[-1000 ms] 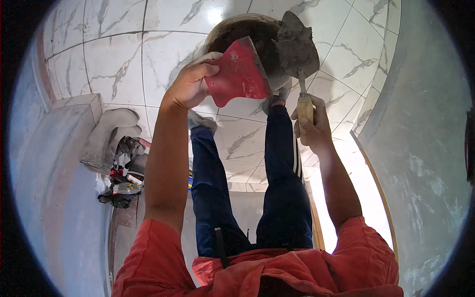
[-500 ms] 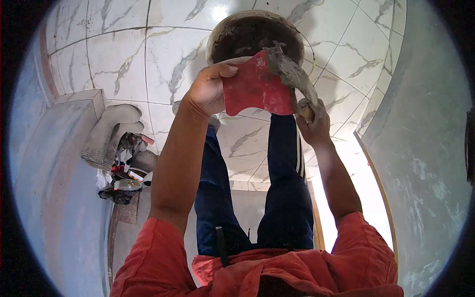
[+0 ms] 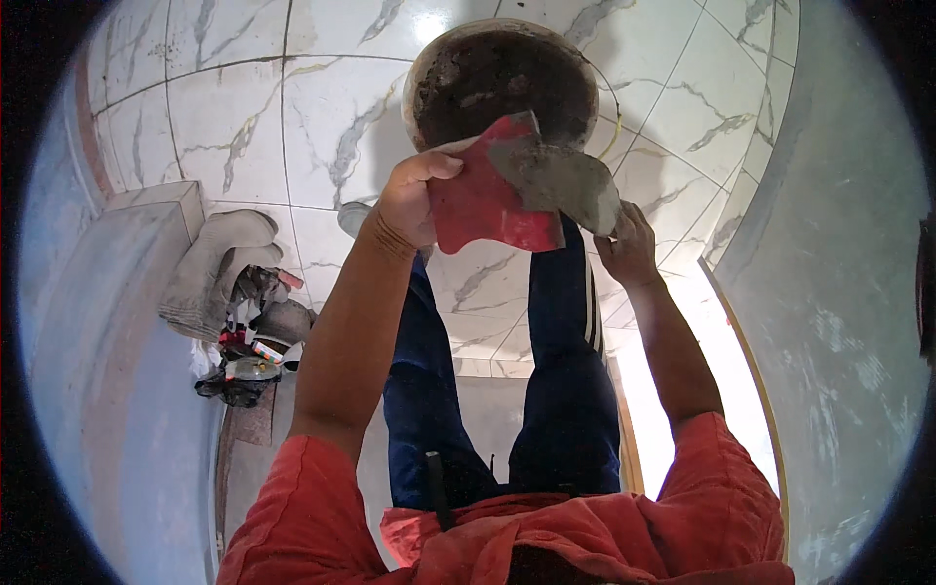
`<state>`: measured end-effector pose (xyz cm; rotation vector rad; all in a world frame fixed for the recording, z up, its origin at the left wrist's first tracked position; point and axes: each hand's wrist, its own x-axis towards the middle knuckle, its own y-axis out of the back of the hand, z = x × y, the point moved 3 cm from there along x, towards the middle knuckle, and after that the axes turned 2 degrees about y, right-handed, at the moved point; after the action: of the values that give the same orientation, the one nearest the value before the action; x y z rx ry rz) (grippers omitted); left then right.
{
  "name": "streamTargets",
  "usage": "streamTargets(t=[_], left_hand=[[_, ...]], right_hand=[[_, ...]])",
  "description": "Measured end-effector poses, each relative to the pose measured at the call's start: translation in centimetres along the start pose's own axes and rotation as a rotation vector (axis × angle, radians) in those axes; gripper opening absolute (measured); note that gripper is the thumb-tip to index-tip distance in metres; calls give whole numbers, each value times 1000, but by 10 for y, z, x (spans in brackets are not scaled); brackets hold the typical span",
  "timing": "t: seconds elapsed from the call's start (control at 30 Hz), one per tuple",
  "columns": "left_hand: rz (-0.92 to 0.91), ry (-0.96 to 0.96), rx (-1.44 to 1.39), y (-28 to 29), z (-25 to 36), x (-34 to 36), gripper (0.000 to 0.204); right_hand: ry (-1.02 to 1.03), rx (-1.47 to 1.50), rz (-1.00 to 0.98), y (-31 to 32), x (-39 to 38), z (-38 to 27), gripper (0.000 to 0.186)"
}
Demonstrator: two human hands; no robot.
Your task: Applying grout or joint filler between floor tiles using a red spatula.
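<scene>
Trowel (image 3: 575, 190) and red plate (image 3: 476, 207) overlap in the space between the two hands. The left hand (image 3: 411, 200) is closed on the plate's left side, thumb laid on the upper face, the other fingers mostly hidden behind; the plate reaches out to the right of that hand, its notched edge toward the body. The right hand (image 3: 629, 246) is curled in at the near end of the trowel, and the blade runs from it up and leftward across the plate's right part. Its handle is largely hidden, so how tightly the fingers wrap it I cannot tell. Whether blade and plate are pressed together or slightly apart is also unclear.

Beyond both hands, just past the plate's far edge, stands a round tub (image 3: 413, 109) with dark grey mix (image 3: 507, 83) inside and residue on its inner wall. Well off to the left of the left hand lie grey boots (image 3: 210, 268) beside a heap of bags (image 3: 255, 292).

The work appears to be partway along: both tools are in hand, and the blade is coated grey. Much of the plate's visible face is bare red with faint smears, while mix in the tub seems left for use.
</scene>
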<state>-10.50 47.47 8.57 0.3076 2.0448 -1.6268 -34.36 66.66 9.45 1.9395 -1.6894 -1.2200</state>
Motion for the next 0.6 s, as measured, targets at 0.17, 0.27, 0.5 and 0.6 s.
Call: streamTargets(t=[0.17, 0.27, 0.5, 0.6], left_hand=[[-26, -24, -33, 4, 18, -2, 63], [-33, -47, 100, -1, 36, 2, 63], [71, -27, 312, 10, 46, -2, 62], [99, -16, 323, 18, 44, 0, 61]], right_hand=[[-72, -85, 92, -6, -19, 19, 37], [-149, -42, 113, -8, -28, 16, 33], [-103, 88, 84, 11, 23, -22, 36], [-64, 99, 145, 8, 45, -28, 32]])
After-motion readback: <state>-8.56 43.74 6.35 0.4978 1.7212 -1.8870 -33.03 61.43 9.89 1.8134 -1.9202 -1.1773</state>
